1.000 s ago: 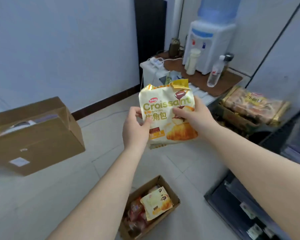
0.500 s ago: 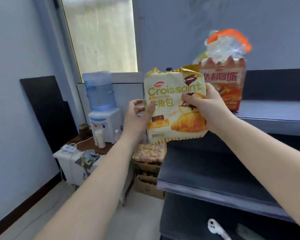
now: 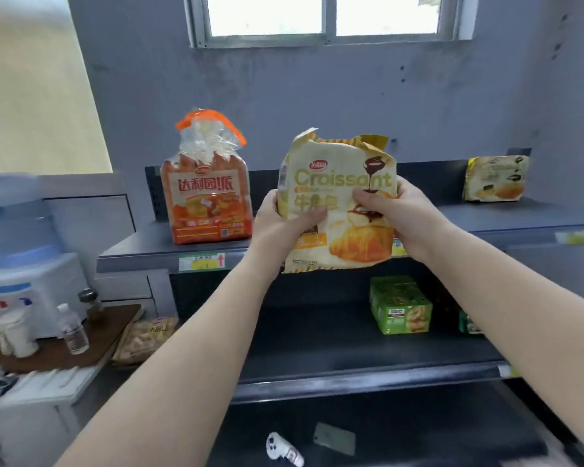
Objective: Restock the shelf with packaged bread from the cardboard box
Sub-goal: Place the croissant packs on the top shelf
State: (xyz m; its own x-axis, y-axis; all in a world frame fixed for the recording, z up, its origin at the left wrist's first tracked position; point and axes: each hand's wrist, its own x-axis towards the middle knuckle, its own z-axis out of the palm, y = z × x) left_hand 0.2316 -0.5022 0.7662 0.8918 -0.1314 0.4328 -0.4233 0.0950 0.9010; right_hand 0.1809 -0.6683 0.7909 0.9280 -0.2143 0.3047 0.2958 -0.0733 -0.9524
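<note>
I hold a yellow-and-white Croissant bag upright in front of the dark top shelf, its base at about the height of the shelf's front edge. My left hand grips its left side, thumb across the front. My right hand grips its right side, thumb on the front. An orange bag of sliced bread stands on the top shelf to the left. Another croissant bag stands on the same shelf at the far right. The cardboard box is out of view.
Green packets sit on the middle shelf. A white controller and a flat card lie on the bottom shelf. A water dispenser, bottles and a bread pack stand on a low table at left. A window is above.
My view has swung from the floor and box up to the shelf. Both hands have carried the croissant bag up and right, in front of the top shelf beside the orange bread bag.
</note>
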